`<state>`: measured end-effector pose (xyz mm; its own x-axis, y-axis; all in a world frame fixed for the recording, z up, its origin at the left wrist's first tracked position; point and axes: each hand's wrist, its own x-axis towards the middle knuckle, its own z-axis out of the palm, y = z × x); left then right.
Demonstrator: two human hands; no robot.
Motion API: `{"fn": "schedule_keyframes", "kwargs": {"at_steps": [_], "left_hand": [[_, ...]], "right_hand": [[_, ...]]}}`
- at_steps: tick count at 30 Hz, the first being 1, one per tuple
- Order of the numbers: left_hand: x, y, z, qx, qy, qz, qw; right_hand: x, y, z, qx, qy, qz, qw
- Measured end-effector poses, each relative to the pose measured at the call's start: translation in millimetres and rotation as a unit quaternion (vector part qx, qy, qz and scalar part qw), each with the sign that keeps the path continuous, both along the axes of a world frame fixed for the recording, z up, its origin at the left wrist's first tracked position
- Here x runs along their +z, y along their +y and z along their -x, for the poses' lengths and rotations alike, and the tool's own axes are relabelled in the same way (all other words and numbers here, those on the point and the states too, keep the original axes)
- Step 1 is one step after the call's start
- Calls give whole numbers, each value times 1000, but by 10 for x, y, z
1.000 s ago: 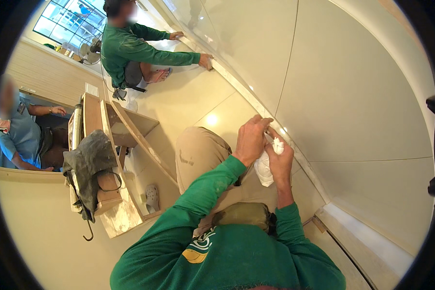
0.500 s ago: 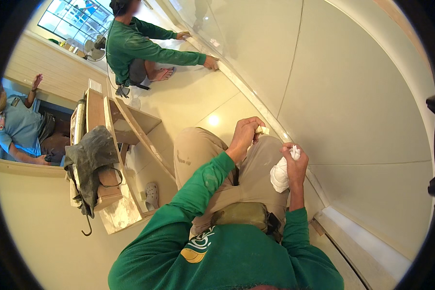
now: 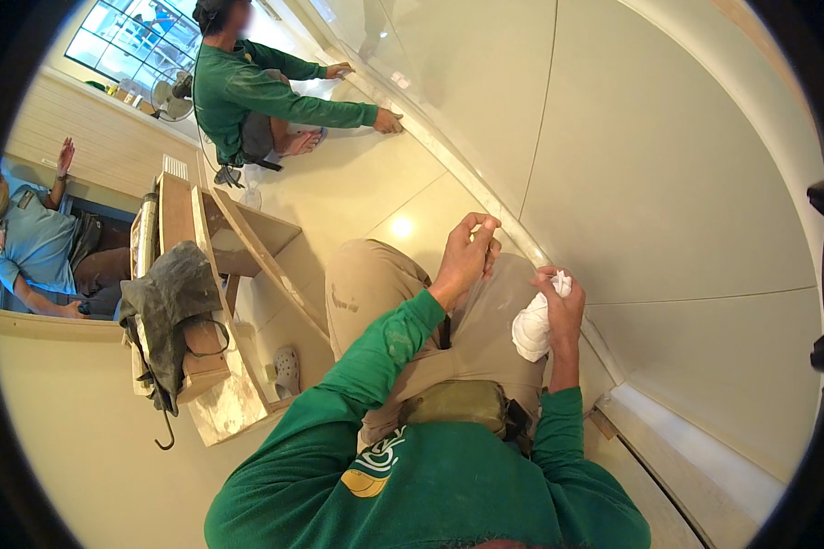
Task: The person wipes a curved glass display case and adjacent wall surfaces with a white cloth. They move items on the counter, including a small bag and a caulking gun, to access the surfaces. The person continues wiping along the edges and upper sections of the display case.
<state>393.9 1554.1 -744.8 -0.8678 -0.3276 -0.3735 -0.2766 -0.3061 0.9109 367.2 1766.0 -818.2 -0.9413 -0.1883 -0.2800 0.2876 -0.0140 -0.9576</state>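
Observation:
My right hand (image 3: 566, 309) is closed on a bunched white cloth (image 3: 531, 329). A twisted end of the cloth sticks up past the fingers, and the rest hangs beside my thigh. In front of my knees, my left hand (image 3: 468, 258) is raised with thumb and fingers pinched together. Whatever it may hold is hidden or too small to make out. Just beyond both hands runs a pale narrow strip (image 3: 520, 240) along the foot of a large grey panelled wall (image 3: 668, 210).
A person in a green shirt (image 3: 247, 96) squats farther along the strip, both hands near it. At left stands a wooden step unit (image 3: 233, 403) with a dark bag (image 3: 178, 293) over it. Another person in blue (image 3: 41, 238) is behind. A clog (image 3: 287, 371) lies on the floor.
The small yellowish piece between my left fingertips has gone from sight, and that hand has turned and lifted slightly. My right hand still grips the white cloth.

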Motion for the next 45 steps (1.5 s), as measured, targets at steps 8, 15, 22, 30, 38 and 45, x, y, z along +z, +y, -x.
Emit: {"fn": "schedule_keyframes", "kwargs": {"at_steps": [8,15,22,30,38,45], "left_hand": [[32,-45,-34,14,5,52,999],[59,-58,23,17,-90,115,989],[-200,-80,52,39,-80,14,996],[-85,17,8,11,-11,-154,988],[-32,131,-77,-72,14,-203,976],[-24,128,-110,-116,-5,-70,991]], "right_hand": [[10,60,26,-14,-28,1,1000],[53,-19,23,-11,-22,7,1000],[129,-100,-10,9,-30,9,999],[646,-429,-164,102,192,-42,975],[617,-787,-198,-11,321,-140,937],[510,-740,-211,-3,306,-212,928]]}}
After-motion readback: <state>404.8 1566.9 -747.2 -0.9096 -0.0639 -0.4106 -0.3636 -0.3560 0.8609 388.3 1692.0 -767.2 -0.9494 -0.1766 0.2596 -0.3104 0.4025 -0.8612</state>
